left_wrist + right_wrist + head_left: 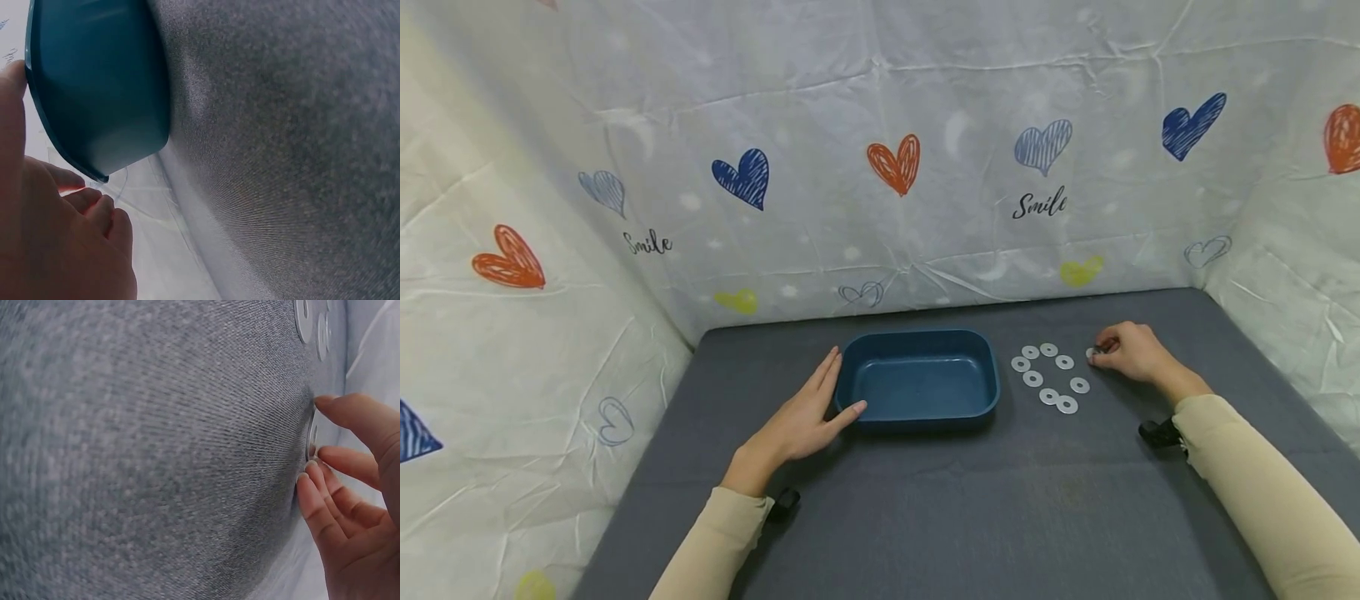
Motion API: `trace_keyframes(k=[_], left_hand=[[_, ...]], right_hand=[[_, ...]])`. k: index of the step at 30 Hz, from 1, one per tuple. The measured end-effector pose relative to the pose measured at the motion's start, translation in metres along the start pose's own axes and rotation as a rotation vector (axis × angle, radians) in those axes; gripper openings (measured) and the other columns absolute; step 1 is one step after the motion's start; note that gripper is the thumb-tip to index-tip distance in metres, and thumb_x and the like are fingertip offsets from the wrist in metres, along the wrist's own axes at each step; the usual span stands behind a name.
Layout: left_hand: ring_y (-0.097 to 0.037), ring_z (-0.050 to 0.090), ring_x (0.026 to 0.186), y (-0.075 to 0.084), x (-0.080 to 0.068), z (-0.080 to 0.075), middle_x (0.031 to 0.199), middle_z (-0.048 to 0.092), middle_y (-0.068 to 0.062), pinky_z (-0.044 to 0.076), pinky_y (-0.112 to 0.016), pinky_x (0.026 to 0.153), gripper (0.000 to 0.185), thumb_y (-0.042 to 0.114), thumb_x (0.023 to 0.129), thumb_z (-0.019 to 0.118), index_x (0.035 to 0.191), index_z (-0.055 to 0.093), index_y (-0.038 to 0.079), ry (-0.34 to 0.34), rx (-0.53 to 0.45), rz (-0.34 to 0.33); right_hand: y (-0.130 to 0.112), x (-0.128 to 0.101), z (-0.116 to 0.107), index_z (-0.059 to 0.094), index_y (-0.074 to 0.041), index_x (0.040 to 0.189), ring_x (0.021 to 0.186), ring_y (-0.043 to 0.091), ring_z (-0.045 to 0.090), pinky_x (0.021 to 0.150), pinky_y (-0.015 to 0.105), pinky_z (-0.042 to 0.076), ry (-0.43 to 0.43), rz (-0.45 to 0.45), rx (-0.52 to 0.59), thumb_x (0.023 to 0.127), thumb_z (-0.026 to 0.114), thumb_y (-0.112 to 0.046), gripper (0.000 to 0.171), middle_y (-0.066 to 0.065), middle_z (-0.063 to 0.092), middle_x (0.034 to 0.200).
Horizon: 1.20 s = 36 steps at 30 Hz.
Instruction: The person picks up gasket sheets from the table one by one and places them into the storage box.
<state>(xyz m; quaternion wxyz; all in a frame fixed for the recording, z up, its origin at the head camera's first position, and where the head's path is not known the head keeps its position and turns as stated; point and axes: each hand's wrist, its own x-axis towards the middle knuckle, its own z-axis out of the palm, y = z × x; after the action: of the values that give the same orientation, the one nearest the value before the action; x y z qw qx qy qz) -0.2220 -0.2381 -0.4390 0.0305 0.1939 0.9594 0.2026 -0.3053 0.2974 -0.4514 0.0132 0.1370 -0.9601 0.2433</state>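
1. I see a person's two bare hands over a table with a dark grey cloth point(962, 517).
2. The left hand point(797, 421) is by the left end of a blue tray point(921, 383). Its fingers are straight, not curled. The thumb touches the front rim, and the other fingers lie along the side.
3. The tray sits flat on the cloth, near the back, and I can see its shiny bottom.
4. The right hand point(1135, 352) is past the other end of the tray. Its fingers are bent, and the thumb and a finger pinch the edges of one silver washer point(1091, 353). I cannot tell if it is up off the cloth at all.
5. Eight more washers point(1033, 378) lie flat between the tray and the right hand, in a loose ring. The front two touch.
6. Both arms have cream sleeves point(1262, 492), with a small black thing point(1159, 433) under each wrist.
7. Behind the table hangs a white curtain point(820, 100) with red, blue and yellow hearts and the word "Smile".
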Motion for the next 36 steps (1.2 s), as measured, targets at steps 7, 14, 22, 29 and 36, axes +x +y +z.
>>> trace_keyframes(k=[7,14,22,29,36], left_hand=[[-0.03,0.015,0.156,0.004,-0.001,0.001,0.173,-0.004,-0.005,0.029,-0.057,0.119,0.105,0.079,0.095,0.039,0.166,0.0,0.012,-0.015,0.033,-0.004],[-0.031,0.019,0.155,0.003,-0.001,0.007,0.173,-0.002,-0.008,0.032,-0.054,0.118,0.107,0.08,0.095,0.038,0.165,0.003,0.007,-0.009,0.085,0.009],[-0.034,0.021,0.154,0.006,-0.002,0.011,0.172,-0.003,-0.013,0.033,-0.053,0.118,0.104,0.072,0.098,0.044,0.163,0.005,0.0,-0.002,0.098,0.033],[-0.036,0.025,0.153,0.007,-0.003,0.012,0.172,-0.003,-0.015,0.035,-0.053,0.116,0.103,0.064,0.1,0.052,0.163,0.004,-0.001,-0.005,0.074,0.023],[-0.037,0.029,0.151,0.007,-0.001,0.009,0.172,-0.005,-0.014,0.038,-0.053,0.113,0.102,0.061,0.101,0.055,0.163,0.001,0.001,-0.012,0.034,0.008]], right_hand=[[-0.001,0.002,-0.001,0.072,0.011,0.099,0.085,0.036,0.066,0.079,0.053,0.052,-0.005,0.013,-0.008,0.087,0.08,-0.017,0.031,0.02,0.072,0.089],[-0.002,0.002,0.003,0.072,0.009,0.097,0.085,0.034,0.064,0.077,0.051,0.051,-0.026,0.056,-0.002,0.088,0.078,-0.016,0.027,0.019,0.071,0.09],[-0.005,0.003,0.004,0.072,0.007,0.089,0.077,0.028,0.061,0.071,0.046,0.05,-0.034,0.074,-0.017,0.087,0.079,-0.015,0.022,0.014,0.069,0.082],[-0.006,0.005,0.004,0.07,0.002,0.081,0.071,0.025,0.056,0.066,0.04,0.046,-0.053,0.084,-0.028,0.087,0.077,-0.015,0.019,0.01,0.066,0.077],[-0.008,0.008,-0.001,0.07,0.004,0.082,0.072,0.027,0.058,0.067,0.044,0.049,-0.046,0.065,-0.032,0.088,0.076,-0.015,0.021,0.014,0.066,0.079]])
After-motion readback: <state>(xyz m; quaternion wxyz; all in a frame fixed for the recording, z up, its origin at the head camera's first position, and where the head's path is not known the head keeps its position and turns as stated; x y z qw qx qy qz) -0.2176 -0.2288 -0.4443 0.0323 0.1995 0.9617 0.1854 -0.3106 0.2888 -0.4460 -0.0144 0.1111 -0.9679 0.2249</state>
